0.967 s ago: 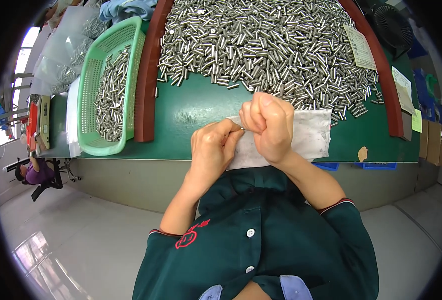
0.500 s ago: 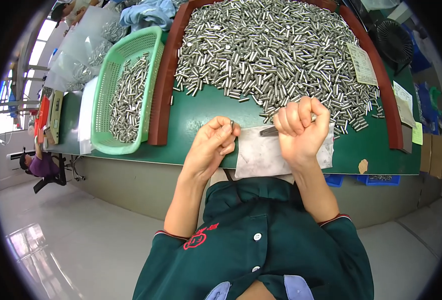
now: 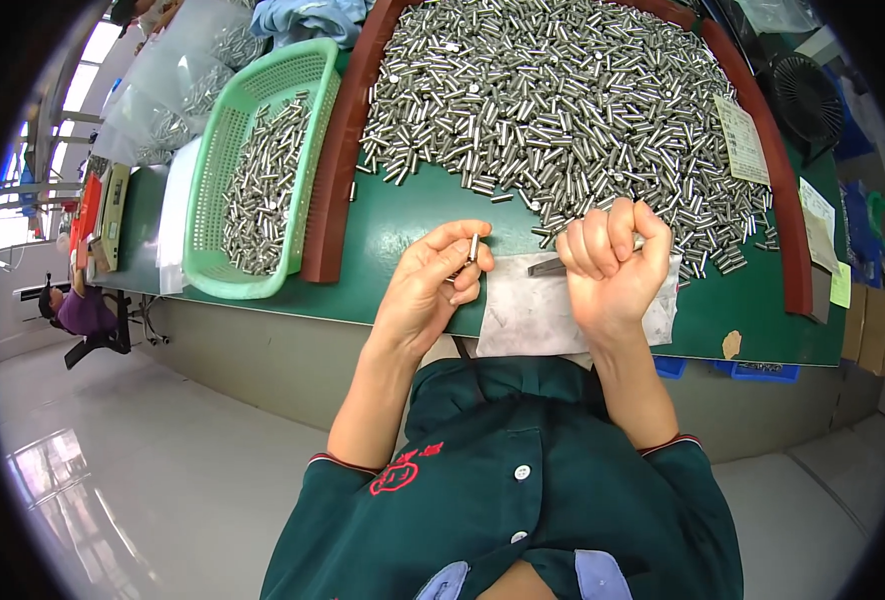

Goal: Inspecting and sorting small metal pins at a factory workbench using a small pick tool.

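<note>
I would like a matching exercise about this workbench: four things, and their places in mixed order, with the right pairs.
1. green basket
2. black fan
3. raised metal pin
4. dark tool

A. in the right hand
B. left of the pin heap
C. in the left hand
D. right of the pin heap

Pairs: 1-B, 2-D, 3-C, 4-A

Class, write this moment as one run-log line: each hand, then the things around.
left hand: pinches metal pin | right hand: grips dark tool over pale cloth | pin pile: on green table | green basket: holds pins
</note>
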{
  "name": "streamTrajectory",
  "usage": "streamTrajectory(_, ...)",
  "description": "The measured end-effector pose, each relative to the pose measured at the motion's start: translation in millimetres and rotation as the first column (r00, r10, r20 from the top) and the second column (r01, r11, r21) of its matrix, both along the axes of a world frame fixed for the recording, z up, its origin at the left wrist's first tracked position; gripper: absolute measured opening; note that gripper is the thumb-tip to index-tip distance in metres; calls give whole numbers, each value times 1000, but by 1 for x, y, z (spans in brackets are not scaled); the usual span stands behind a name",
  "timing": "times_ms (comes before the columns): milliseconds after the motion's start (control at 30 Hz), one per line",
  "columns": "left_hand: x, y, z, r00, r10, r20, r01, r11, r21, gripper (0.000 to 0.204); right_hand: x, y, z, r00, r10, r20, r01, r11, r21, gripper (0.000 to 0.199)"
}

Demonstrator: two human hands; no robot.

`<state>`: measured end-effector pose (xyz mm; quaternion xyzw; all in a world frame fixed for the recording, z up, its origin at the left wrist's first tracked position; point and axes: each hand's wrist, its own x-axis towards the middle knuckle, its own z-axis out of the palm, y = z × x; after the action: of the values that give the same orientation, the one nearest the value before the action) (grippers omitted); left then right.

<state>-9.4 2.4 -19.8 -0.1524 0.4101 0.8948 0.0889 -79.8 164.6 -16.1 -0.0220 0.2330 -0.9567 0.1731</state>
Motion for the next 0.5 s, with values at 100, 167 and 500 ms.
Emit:
streamTrajectory(100,0,0,2,1000,-12,-14,11,1000,-29,19,1,0,1,1000,-4,-8,4,1000,-4,37)
streamTrajectory(167,1,2,5,999,34,39,-35,999,8,18,1,1,1,1000,-5,-5,5,1000,-4,37)
streamTrajectory(500,-42,9,13,953,-87,-292,-255,295,-921,16,0,2,1,1000,4,-17,-5,1000,-29,37)
